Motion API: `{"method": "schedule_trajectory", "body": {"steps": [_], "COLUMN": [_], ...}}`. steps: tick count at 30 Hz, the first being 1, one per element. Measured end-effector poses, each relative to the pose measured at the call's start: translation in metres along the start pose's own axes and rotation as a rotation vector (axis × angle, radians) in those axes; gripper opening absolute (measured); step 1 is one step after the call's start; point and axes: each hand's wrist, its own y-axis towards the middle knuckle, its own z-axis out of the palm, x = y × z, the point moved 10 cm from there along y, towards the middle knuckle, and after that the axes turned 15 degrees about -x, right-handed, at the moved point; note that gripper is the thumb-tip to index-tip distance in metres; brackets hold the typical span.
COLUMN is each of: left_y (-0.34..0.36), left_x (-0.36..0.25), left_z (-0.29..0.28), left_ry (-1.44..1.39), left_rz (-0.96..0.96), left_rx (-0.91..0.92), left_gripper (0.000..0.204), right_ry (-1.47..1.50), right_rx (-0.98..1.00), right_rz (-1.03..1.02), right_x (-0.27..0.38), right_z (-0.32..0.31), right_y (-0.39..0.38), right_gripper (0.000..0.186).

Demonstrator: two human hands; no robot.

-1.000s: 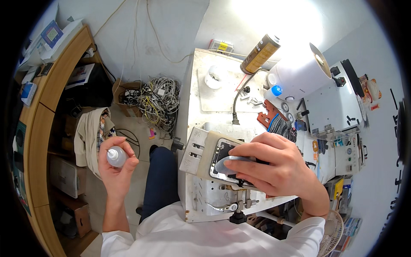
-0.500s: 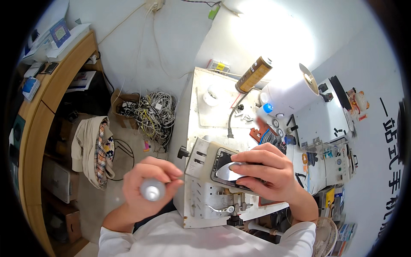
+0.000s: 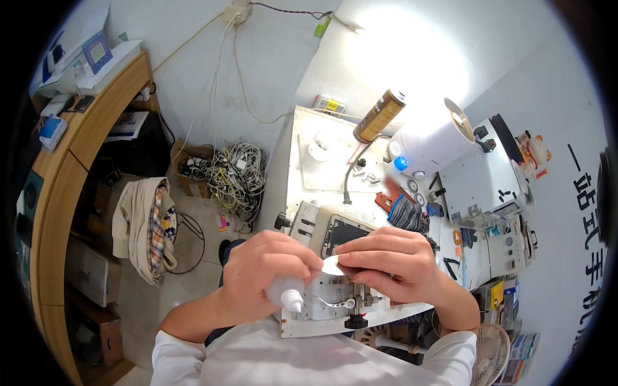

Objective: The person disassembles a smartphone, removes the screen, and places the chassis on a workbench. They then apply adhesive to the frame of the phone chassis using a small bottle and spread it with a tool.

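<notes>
My left hand (image 3: 265, 267) is closed around a small white squeeze bottle (image 3: 285, 293), its narrow nozzle tilted down toward me. My right hand (image 3: 398, 260) pinches a thin, shiny, rounded sheet (image 3: 332, 265). Fingertips of the left hand meet or nearly meet the sheet's left end. Just beyond the hands, a flat black device with a light frame (image 3: 346, 233), like a phone or tablet, sits on a metal clamping fixture (image 3: 306, 222). The right hand covers the device's near right part. A lever (image 3: 338, 302) and black knobs show on the fixture's near side.
On the white bench stand a brown spray can (image 3: 380, 117), a white cylinder (image 3: 432, 138), a small white cup (image 3: 318, 148) and a blue-capped bottle (image 3: 400, 163). A grey glove (image 3: 407, 213) lies behind my right hand. Left of the bench are tangled cables (image 3: 238, 180).
My left hand has moved right with the bottle, up to the shiny sheet. My right hand has drawn the sheet off the device, toward me.
</notes>
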Motion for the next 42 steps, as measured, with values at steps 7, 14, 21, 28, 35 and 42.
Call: {"method": "schedule_trajectory", "body": {"steps": [7,14,21,28,35,42], "left_y": [-0.021,-0.031,-0.028,-0.027,-0.046,-0.060], "left_x": [0.035,0.043,0.042,0.048,0.072,0.088], "left_z": [0.013,0.018,0.016,-0.021,-0.061,-0.084], "left_ry": [-0.373,-0.512,-0.409,-0.155,-0.012,0.061], "left_rz": [-0.621,-0.806,-0.761,-0.555,-0.546,-0.615], "left_rx": [-0.015,-0.025,-0.036,-0.163,-0.294,-0.332], "left_gripper": [0.033,0.032,0.031,0.038,0.042,0.044], "right_ry": [0.099,0.153,-0.221,-0.398,-0.307,-0.289], "right_rx": [0.002,-0.039,-0.010,0.051,0.120,0.109], "right_rz": [0.313,0.316,-0.057,-0.140,-0.143,-0.142], "right_x": [-0.013,-0.011,0.012,-0.010,-0.025,-0.027], "right_z": [-0.001,-0.007,-0.004,-0.010,0.004,0.003], "right_y": [-0.007,-0.004,-0.002,-0.002,-0.009,-0.007], "right_gripper": [0.025,0.028,0.042,0.039,0.031,0.033]}}
